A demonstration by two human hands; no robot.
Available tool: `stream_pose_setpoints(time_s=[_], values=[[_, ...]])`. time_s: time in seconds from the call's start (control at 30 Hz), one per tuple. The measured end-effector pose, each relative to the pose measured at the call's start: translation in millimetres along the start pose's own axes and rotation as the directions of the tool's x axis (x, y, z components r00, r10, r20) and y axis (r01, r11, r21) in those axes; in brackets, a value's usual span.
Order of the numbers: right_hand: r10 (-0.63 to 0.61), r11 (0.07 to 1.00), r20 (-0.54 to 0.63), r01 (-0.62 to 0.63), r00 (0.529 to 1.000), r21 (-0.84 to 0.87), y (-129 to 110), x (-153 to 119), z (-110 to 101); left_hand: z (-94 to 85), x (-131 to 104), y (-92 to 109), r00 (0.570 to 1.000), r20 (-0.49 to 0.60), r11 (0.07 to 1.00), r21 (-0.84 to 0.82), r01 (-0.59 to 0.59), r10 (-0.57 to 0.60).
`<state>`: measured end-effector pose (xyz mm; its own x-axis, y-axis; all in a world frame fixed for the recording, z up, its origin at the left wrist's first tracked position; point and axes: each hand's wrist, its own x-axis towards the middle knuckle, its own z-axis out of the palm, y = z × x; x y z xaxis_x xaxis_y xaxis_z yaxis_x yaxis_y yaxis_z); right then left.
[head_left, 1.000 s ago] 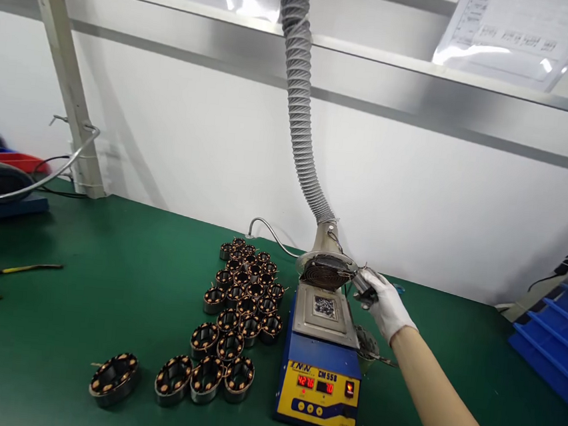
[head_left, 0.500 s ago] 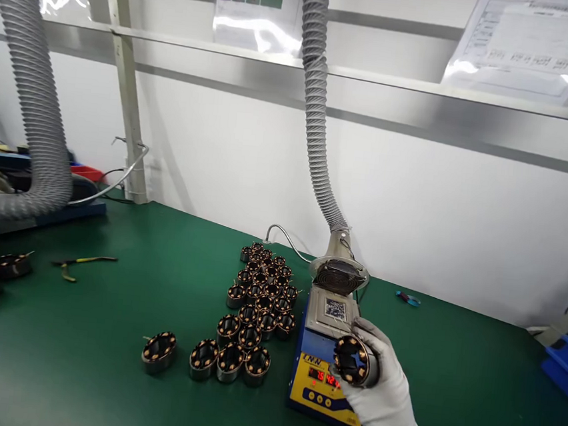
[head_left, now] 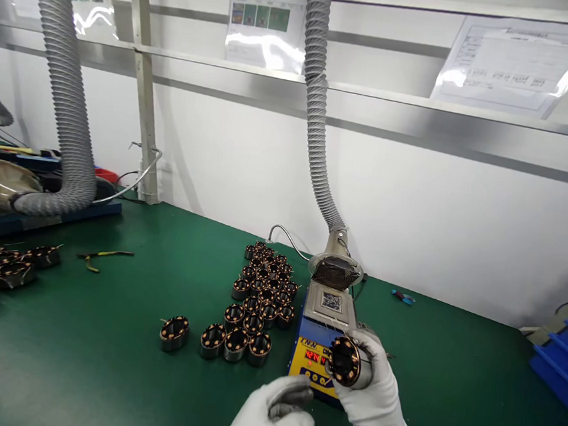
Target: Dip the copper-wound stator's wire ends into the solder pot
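One wound ring [head_left: 361, 370] is clamped in the grip of the right hand [head_left: 378, 389], before the blue-and-yellow unit [head_left: 316, 334]; the left hand [head_left: 269, 414], empty, has its grip apart. Other rings [head_left: 267, 313] stand on the desk [head_left: 118, 371], whether finished I cannot tell.

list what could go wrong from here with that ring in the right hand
The ring is held only by the right hand, so it could slip and drop onto the bench.
The machine has red digits lit on its display; if its top is hot, a glove straying there might scorch.
The left hand is open close by, so thin wires at the ring might catch on that glove.
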<state>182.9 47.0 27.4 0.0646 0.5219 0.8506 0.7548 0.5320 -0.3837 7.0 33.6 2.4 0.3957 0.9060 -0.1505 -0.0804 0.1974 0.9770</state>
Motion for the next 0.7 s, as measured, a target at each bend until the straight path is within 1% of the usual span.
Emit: stream_pose_setpoints(time_s=[0.1,0.2,0.27,0.3,0.33,0.37,0.4,0.43,0.5,0.53,0.57,0.6,0.63,0.67,0.7], values=[[-0.031,0.999,0.022,0.031,0.999,-0.016,-0.3,-2.0,-3.8,11.9,11.5,13.0,0.987,0.159,0.998,-0.055,-0.003,0.012],[-0.017,1.000,0.080,0.018,0.997,-0.011,2.2,-9.3,-5.8,19.5,12.7,24.6,0.962,0.260,0.995,-0.060,-0.076,0.089],[0.045,0.999,0.142,-0.048,0.989,0.016,3.1,-15.6,-7.4,21.9,12.7,31.5,0.959,0.264,0.994,-0.040,-0.097,0.104],[0.108,0.993,0.178,-0.115,0.978,0.033,3.0,-18.5,-8.6,22.3,13.0,34.1,0.966,0.244,0.996,-0.032,-0.085,0.090],[0.187,0.977,0.231,-0.206,0.955,0.061,2.6,-20.9,-10.2,22.2,13.6,35.7,0.973,0.218,0.997,-0.028,-0.069,0.073],[0.269,0.943,0.307,-0.315,0.913,0.110,1.8,-22.6,-11.9,21.6,14.5,36.0,0.980,0.193,0.998,-0.030,-0.052,0.056],[0.339,0.883,0.403,-0.435,0.850,0.175,0.6,-23.4,-13.7,20.5,15.7,35.0,0.984,0.173,0.999,-0.036,-0.034,0.039],[0.384,0.795,0.512,-0.557,0.769,0.240,-0.9,-23.3,-15.4,18.9,17.2,32.6,0.987,0.160,0.999,-0.033,-0.023,0.028],[0.399,0.588,0.692,-0.747,0.602,0.311,-4.4,-20.6,-18.1,13.8,19.9,24.4,0.989,0.142,0.999,0.012,-0.033,0.031],[0.402,0.509,0.748,-0.808,0.528,0.297,-5.9,-17.9,-18.9,10.2,20.3,19.2,0.990,0.140,0.998,0.056,-0.043,0.035],[0.418,0.462,0.782,-0.849,0.463,0.256,-6.9,-14.4,-19.5,5.6,19.3,13.8,0.990,0.137,0.991,0.122,-0.055,0.038],[0.438,0.443,0.799,-0.873,0.411,0.206,-6.9,-10.0,-19.9,0.1,16.5,8.5,0.990,0.137,0.976,0.206,-0.066,0.038],[0.456,0.435,0.807,-0.885,0.376,0.167,-5.7,-4.5,-20.3,-6.3,11.4,3.6,0.991,0.129,0.957,0.284,-0.060,0.024],[0.476,0.433,0.797,-0.888,0.371,0.155,-2.9,1.9,-20.9,-13.5,3.8,-0.7,0.994,0.110,0.937,0.347,-0.035,-0.003],[0.503,0.433,0.767,-0.884,0.398,0.175,1.5,9.0,-21.5,-21.1,-6.1,-4.4,0.996,0.086,0.920,0.391,0.000,-0.037]])
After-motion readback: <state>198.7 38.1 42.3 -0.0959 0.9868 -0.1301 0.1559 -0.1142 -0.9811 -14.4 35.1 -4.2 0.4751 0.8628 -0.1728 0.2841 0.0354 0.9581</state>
